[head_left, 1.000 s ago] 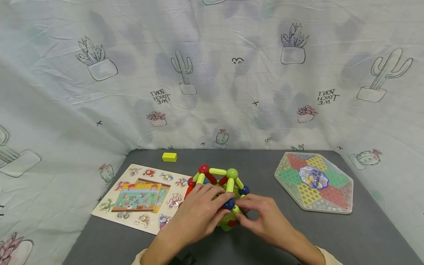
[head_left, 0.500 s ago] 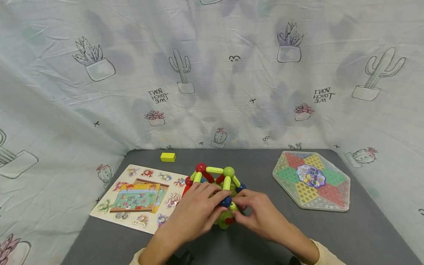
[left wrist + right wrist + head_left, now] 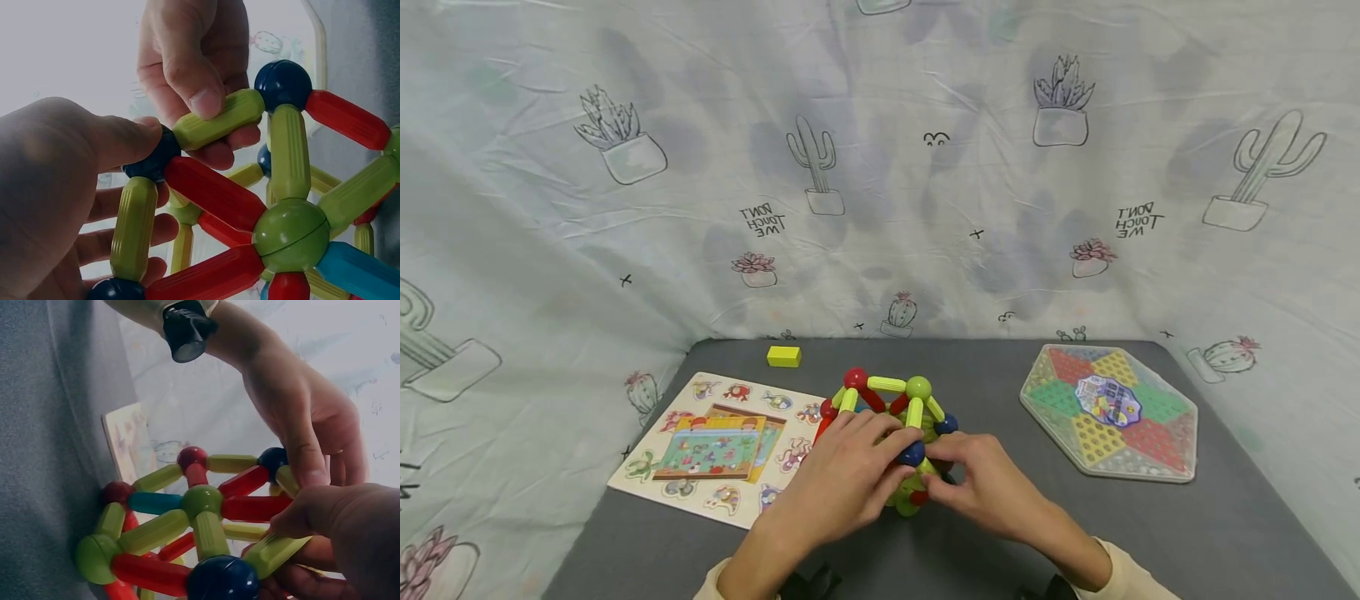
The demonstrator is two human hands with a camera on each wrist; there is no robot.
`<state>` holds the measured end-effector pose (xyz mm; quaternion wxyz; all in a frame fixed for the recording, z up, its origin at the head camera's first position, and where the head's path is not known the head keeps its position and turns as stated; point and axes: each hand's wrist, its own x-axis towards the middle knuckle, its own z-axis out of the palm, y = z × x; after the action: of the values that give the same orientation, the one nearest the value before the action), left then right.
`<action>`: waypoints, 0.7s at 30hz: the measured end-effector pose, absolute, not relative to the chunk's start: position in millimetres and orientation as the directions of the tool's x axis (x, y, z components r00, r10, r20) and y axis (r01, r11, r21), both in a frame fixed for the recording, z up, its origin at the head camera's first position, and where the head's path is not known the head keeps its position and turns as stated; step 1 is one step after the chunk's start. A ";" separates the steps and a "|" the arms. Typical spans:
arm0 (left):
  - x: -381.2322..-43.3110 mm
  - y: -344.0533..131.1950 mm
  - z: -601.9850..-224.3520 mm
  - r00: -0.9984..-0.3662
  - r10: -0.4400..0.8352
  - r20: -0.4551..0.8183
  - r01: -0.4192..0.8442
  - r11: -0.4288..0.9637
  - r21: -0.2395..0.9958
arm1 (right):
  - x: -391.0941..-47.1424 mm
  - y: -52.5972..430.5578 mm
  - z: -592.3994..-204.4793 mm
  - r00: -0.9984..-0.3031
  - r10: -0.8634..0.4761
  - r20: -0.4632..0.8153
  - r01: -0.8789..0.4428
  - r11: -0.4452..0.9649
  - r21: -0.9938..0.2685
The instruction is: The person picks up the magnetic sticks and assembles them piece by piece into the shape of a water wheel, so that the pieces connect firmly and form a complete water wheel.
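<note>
A ball-and-rod structure [image 3: 891,417] of green, red and blue rods and balls stands on the grey table [image 3: 1150,533], in the middle. My left hand [image 3: 891,450] grips its near side, with the thumb [image 3: 119,140] pressed on a dark blue ball [image 3: 153,159] and the fingers curled behind a rod below it. My right hand [image 3: 936,483] pinches a yellow-green rod [image 3: 219,119] between thumb and fingers; one end of this rod meets that ball. In the right wrist view the same rod [image 3: 275,553] shows beside the right hand [image 3: 350,544], with the left hand [image 3: 300,431] above.
A wooden picture puzzle board [image 3: 715,446] lies to the left of the structure. Behind it sits a small yellow block [image 3: 783,356]. A hexagonal coloured game board [image 3: 1108,412] lies at the right. Cactus-print cloth [image 3: 880,167] walls the table on three sides.
The right hand's fingers have drawn slightly nearer to the left hand at the dark blue ball. The structure stays where it was.
</note>
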<state>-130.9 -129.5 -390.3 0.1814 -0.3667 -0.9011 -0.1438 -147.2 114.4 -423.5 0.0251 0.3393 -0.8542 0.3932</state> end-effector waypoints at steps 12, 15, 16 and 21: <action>-162.9 -183.2 -395.5 -0.798 0.157 0.581 0.524 0.657 0.542 | -151.1 138.0 -432.8 -0.803 -0.478 0.356 -0.573 0.455 -0.682; -179.2 -211.2 -414.2 -0.950 0.112 0.292 0.297 0.612 0.733 | -159.1 152.8 -442.9 -0.865 -0.347 0.363 -0.490 0.422 -0.763; -184.3 -218.0 -422.4 -0.975 0.141 0.174 0.224 0.578 0.785 | -163.1 156.9 -447.6 -0.891 -0.291 0.348 -0.444 0.405 -0.799; -204.4 -227.1 -467.1 -0.921 0.361 -0.147 -0.005 0.366 0.931 | -189.1 165.6 -481.1 -0.950 -0.259 0.176 -0.259 0.336 -0.905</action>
<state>-204.4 -227.1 -467.1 -0.1655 -0.1099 -0.8097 -0.5522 -189.1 165.6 -481.1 0.0004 0.1584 -0.8173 0.5540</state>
